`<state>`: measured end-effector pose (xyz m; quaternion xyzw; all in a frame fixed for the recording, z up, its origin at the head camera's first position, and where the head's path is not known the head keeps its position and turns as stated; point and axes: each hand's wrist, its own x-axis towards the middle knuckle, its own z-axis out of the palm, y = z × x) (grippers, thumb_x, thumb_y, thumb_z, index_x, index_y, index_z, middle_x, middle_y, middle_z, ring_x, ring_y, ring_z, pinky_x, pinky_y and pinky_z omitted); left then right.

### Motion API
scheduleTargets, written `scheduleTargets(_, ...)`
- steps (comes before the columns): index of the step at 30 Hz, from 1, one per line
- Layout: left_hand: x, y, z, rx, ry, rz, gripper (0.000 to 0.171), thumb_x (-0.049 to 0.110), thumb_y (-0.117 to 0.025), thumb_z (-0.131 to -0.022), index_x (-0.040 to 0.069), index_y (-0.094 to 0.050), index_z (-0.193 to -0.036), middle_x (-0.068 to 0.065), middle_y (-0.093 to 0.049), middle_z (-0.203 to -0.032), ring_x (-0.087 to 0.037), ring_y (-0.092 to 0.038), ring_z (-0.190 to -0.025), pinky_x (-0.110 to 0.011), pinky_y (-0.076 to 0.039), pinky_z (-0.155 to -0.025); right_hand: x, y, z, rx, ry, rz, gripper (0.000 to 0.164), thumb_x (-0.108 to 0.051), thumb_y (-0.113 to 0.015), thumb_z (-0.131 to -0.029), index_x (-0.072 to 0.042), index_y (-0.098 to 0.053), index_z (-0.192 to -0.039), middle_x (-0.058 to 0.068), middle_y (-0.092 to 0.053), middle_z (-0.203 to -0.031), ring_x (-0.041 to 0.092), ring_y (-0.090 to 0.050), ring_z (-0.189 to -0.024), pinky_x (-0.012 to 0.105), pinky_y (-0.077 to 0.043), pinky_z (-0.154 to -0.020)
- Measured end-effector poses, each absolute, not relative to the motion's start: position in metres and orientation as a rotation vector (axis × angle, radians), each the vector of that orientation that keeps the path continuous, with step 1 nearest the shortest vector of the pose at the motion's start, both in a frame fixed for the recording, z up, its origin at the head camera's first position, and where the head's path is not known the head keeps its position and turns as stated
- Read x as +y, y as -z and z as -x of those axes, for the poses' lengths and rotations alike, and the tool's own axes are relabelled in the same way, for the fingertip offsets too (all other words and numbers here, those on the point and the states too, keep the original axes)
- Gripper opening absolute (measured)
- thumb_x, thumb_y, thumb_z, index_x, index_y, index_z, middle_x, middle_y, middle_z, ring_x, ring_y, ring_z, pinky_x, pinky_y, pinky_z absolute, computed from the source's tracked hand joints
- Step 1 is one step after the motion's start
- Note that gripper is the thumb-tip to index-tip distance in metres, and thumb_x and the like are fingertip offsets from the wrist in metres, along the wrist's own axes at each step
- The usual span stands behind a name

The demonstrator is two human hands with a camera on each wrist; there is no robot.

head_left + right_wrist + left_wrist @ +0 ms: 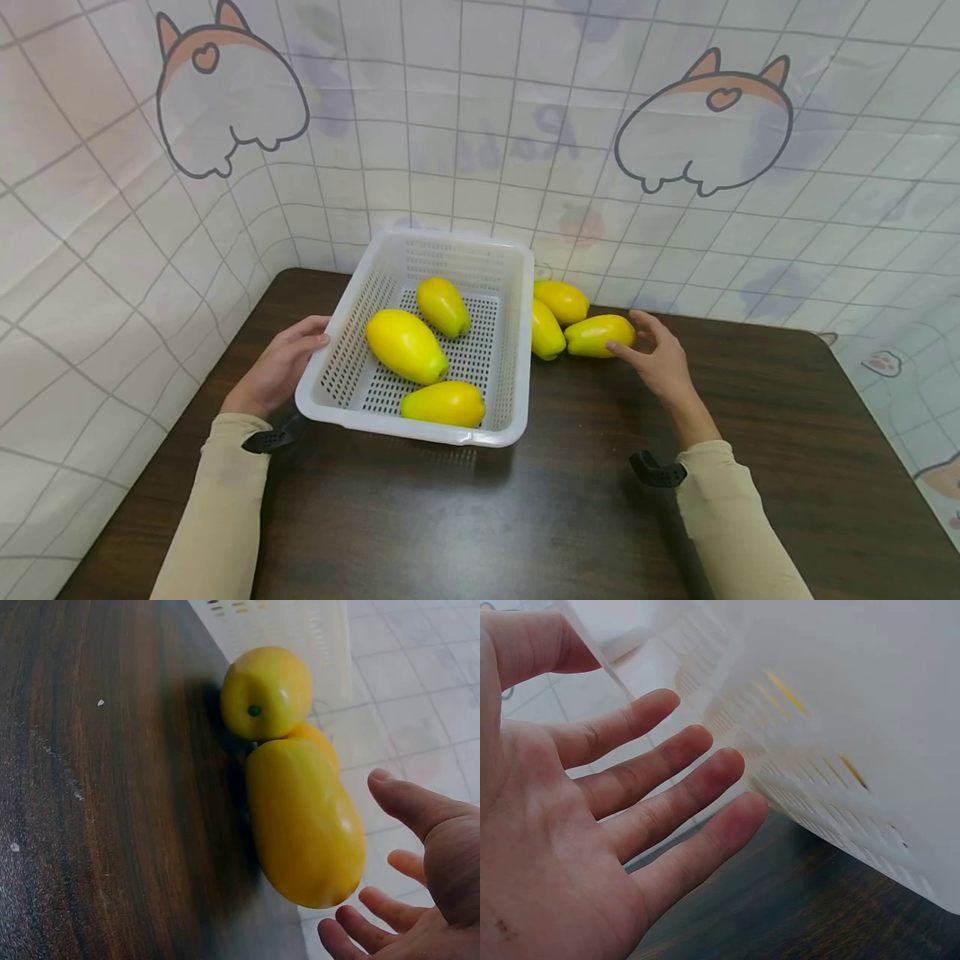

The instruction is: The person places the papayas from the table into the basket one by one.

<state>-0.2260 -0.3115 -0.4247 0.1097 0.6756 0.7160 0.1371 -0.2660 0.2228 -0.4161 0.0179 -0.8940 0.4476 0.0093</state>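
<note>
A white perforated plastic basket (506,417) holds three yellow-green papayas, among them a large papaya (405,346) on the left. My left hand (281,362) is at the basket's left side, thumb by the rim. In the left wrist view the fingers (682,787) are straight and spread, fingertips close to the slotted wall. To the right of the basket, my right hand (660,358) is spread around the outer end of a papaya (596,336). The right wrist view shows the thumb (412,802) and fingers apart beside that papaya (304,825), not curled round it.
Two more papayas lie against the basket's right side, one at the back (562,302) and one in front (548,332). All stand on a dark wooden table (555,517). A white checked curtain (480,108) with cartoon prints hangs behind the table and along its sides.
</note>
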Motion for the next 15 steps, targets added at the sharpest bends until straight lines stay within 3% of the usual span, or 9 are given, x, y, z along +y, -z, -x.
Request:
scheduleTargets(7, -0.3108, 0.4248, 0.2259, 1.952, -2.073, -0.326, 0.034, 0.022, -0.04, -0.104, 0.01, -0.042, -0.136, -0.001, -0.056, -0.125, -0.015, -0.065, -0.1, -0.033, -0.056, -0.085, 0.2243, 0.4212, 0.2682, -2.813, -1.418, -0.052, 0.078, -0.042, -0.066, -0.09, -0.015, -0.027, -0.152, 0.013, -0.027, -0.158, 0.039, -0.03, -0.14, 0.06, -0.036, -0.106)
scheduleTargets(15, -0.3107, 0.4246, 0.226, 1.972, -2.072, -0.315, 0.033, 0.022, -0.039, -0.104, 0.011, -0.043, -0.135, 0.0, -0.055, -0.123, -0.014, -0.065, -0.1, -0.032, -0.056, -0.085, 0.2233, 0.424, 0.2684, -2.799, -1.402, -0.06, 0.074, -0.039, -0.067, -0.089, -0.01, -0.034, -0.149, 0.018, -0.036, -0.152, 0.04, -0.035, -0.137, 0.059, -0.037, -0.106)
